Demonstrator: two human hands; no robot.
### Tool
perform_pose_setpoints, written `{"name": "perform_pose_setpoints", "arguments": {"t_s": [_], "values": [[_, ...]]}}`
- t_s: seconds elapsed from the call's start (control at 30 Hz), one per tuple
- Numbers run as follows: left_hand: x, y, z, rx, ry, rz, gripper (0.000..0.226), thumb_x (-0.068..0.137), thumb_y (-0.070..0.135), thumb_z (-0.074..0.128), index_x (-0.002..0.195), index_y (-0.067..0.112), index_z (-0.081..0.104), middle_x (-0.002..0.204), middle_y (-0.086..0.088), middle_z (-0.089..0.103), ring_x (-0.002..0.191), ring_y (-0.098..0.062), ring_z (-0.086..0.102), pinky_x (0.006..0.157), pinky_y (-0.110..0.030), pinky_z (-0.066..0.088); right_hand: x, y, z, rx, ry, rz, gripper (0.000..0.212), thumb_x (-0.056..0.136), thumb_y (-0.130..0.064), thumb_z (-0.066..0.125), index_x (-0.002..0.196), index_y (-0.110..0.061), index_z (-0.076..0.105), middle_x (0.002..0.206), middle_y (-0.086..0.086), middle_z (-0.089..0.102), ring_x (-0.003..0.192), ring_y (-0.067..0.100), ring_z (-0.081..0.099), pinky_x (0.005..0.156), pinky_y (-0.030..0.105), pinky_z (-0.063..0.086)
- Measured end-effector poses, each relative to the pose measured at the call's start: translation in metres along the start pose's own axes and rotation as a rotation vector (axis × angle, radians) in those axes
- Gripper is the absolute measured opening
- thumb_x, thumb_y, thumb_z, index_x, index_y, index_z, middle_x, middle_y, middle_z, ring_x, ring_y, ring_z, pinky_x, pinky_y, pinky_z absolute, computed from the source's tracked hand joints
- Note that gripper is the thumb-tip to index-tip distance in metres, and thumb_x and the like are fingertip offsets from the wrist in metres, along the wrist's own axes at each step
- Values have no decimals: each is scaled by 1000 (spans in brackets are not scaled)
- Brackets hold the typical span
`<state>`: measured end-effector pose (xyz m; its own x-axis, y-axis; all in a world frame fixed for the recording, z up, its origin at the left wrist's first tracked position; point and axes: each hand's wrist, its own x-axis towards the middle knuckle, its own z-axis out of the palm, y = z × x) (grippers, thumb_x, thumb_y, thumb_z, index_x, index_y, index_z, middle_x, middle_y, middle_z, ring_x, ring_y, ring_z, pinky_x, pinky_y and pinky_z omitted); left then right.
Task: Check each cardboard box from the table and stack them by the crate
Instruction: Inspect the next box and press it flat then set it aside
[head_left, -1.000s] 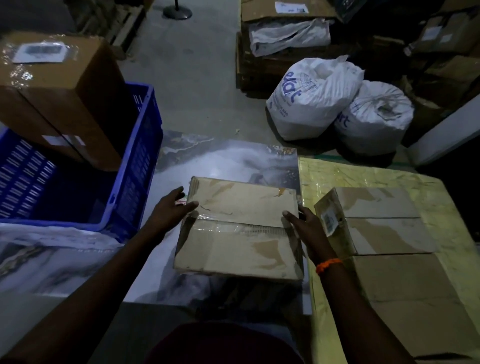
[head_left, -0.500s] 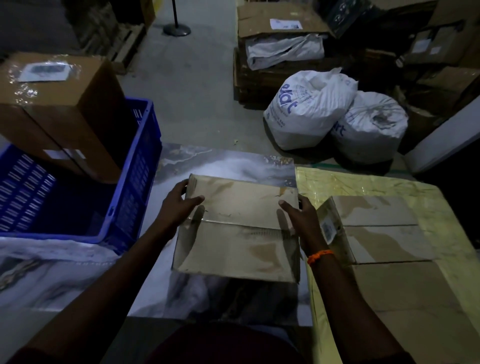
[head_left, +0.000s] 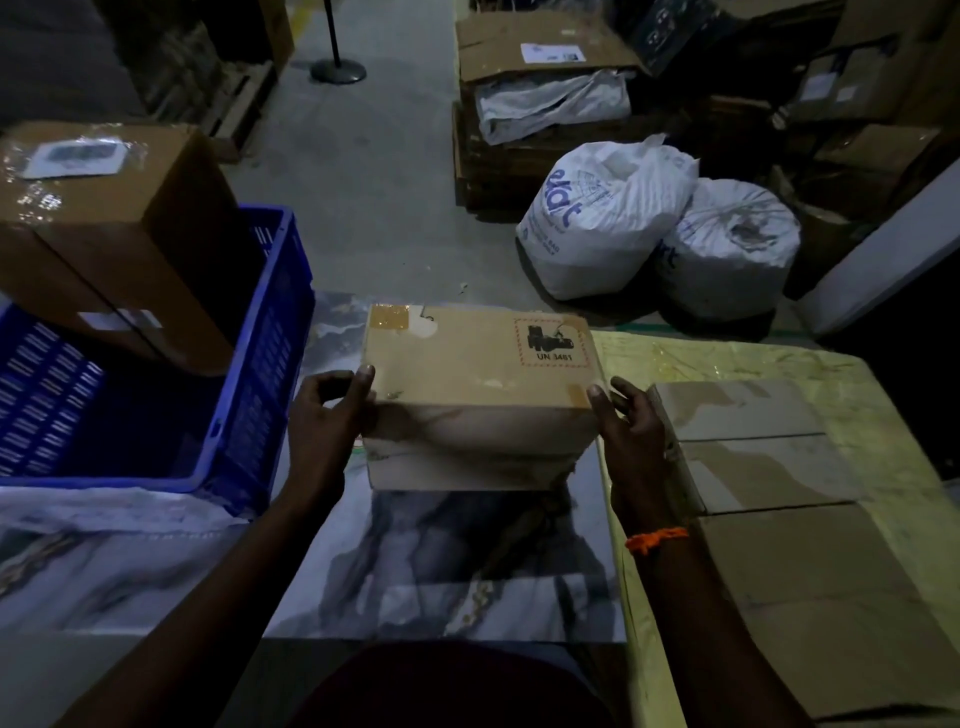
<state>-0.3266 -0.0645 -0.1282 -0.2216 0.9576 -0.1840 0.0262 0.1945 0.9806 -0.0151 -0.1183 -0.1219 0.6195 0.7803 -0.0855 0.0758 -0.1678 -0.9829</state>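
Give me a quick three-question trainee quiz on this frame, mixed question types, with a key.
1. True or false: the cardboard box gripped by the left hand and the right hand sits inside the blue crate.
2. What does the red-bordered label on that box read? A) UN 3481 B) FRAGILE C) THIS WAY UP
3. Fill in: the orange band is on the ___ wrist.

Key: 1 false, it is held over the marbled surface beside the crate; 2 A; 3 right.
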Motion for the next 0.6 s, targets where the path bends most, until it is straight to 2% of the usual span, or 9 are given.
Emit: {"name": "perform_pose_setpoints", "arguments": {"t_s": [0.07, 0.13, 0.2, 0.27, 0.4, 0.5, 0.57, 0.6], "values": [[-8, -6, -2, 35, 23, 0, 45, 88, 45, 75, 119, 15, 64, 114, -2, 69, 82, -1, 70, 78, -37, 59, -10, 7, -1, -14, -12, 9, 38, 94, -31, 74, 129, -26, 60, 121, -1, 64, 114, 14, 62, 93, 32, 55], [-15, -13, -5, 69, 32, 11, 41, 88, 38, 77, 121, 16, 65, 114, -1, 69, 82, 1, 69, 76, -35, 59, -17, 10, -3, -18, -9, 6, 36, 94, -32, 74, 127, -28, 60, 118, -6, 66, 106, 4, 64, 88, 26, 55], [-22, -18, -8, 89, 33, 14, 39, 88, 36, 77, 120, 17, 65, 114, 1, 69, 89, 0, 69, 76, -33, 58, -23, 11, -5, -26, 0, 0, 38, 95, -31, 73, 130, -25, 60, 115, -11, 65, 99, -5, 63, 79, 18, 55], [-29, -24, -11, 86, 26, 11, 38, 87, 35, 78, 119, 17, 65, 113, 3, 69, 98, -8, 69, 78, -34, 58, -27, 16, -11, -53, 9, 0, 41, 95, -30, 73, 133, -21, 60, 115, -11, 65, 99, -7, 62, 77, 16, 54], [-35, -27, -15, 105, 13, 23, 40, 86, 36, 78, 118, 18, 64, 113, 4, 68, 101, -13, 68, 83, -38, 59, -32, 22, -21, -102, 4, -15, 45, 95, -26, 74, 137, -19, 59, 118, -9, 64, 110, 10, 63, 90, 32, 56], [-32, -28, -15, 182, -16, 69, 45, 87, 40, 76, 124, 21, 61, 118, 4, 66, 106, -14, 67, 86, -38, 59, -30, 22, -21, -184, 1, -55, 50, 95, -22, 74, 141, -17, 55, 121, -4, 62, 112, 16, 62, 86, 27, 56], [-31, -27, -14, 312, -34, 206, 50, 91, 36, 74, 134, 17, 55, 131, -1, 60, 116, -13, 59, 94, -31, 52, -30, 19, -18, -292, 1, -147, 52, 94, -22, 74, 141, -16, 54, 125, 0, 60, 118, 19, 59, 83, 21, 54], [-30, -25, -13, 401, -47, 308, 51, 93, 29, 73, 138, 15, 53, 137, -5, 56, 122, -12, 53, 100, -23, 45, -29, 17, -15, -372, 0, -223, 52, 93, -22, 74, 141, -15, 54, 130, 4, 58, 122, 21, 56, 87, 24, 53]]}}
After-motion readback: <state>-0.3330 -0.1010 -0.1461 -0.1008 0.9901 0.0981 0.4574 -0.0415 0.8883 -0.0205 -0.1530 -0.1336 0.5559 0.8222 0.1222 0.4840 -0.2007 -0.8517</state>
